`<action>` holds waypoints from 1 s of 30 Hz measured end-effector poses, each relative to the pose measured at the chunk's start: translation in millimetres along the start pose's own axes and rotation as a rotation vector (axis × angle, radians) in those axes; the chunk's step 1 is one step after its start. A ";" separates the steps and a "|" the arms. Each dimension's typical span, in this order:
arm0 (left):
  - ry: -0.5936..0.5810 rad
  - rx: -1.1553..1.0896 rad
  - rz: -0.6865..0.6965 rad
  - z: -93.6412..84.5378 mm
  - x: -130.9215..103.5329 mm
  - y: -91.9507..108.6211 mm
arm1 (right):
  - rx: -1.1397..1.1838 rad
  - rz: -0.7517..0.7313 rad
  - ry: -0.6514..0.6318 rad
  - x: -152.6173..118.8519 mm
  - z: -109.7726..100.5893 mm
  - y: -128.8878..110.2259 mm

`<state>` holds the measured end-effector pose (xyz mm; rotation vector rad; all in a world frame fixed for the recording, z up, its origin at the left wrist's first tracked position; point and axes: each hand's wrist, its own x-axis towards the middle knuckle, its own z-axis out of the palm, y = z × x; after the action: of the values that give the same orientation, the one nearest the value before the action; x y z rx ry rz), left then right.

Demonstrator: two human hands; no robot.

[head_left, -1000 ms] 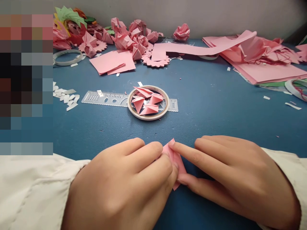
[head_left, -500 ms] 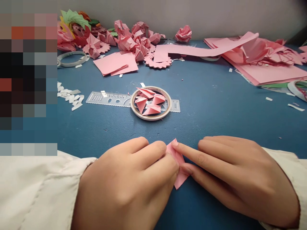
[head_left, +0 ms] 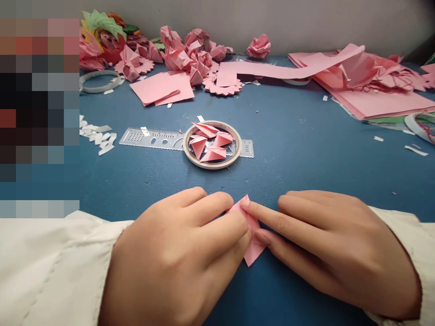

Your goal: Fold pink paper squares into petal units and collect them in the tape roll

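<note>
Nearest the camera, the left hand [head_left: 176, 253] and the right hand [head_left: 335, 246] lie low on the blue desk [head_left: 306, 154], both in pale sleeves, meeting over a small folded pink paper piece [head_left: 252, 246]. The left fingers [head_left: 224, 226] are curled close together and press down on the piece's left side, covering much of it. The right fingers [head_left: 261, 215] are stretched out narrow, the forefinger tip on the upper point of the paper and the thumb pressing its lower right edge. The piece lies flat on the desk between the two hands, its lower corner poking out below them.

Farther off, at the desk's middle, a tape roll [head_left: 212, 145] lies flat on a clear stencil ruler [head_left: 152, 138]; several folded pink petals [head_left: 209, 142] sit inside the ring. White paper scraps [head_left: 97, 136] lie left of the ruler.

At the back, a square pink sheet [head_left: 161, 88], a heap of pink paper flowers [head_left: 183, 54], a long pink strip [head_left: 288, 68] and a stack of pink sheets [head_left: 380, 102] lie near the wall.
</note>
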<state>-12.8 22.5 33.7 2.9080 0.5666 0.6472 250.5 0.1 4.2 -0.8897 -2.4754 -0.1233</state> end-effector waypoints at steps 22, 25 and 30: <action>0.072 0.006 -0.059 0.1 5.4 3.8 | 0.018 -0.007 0.021 -3.1 -0.1 -1.0; 0.054 0.023 -0.036 -1.7 8.3 1.7 | 0.021 0.011 0.027 -4.6 1.3 -1.3; 0.054 -0.002 -0.029 1.0 9.3 1.2 | 0.001 0.033 0.029 -4.4 2.1 -2.6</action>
<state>-4.2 24.9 36.7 2.8830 0.6122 0.7246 250.9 -4.0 0.4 -0.9217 -2.4328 -0.1231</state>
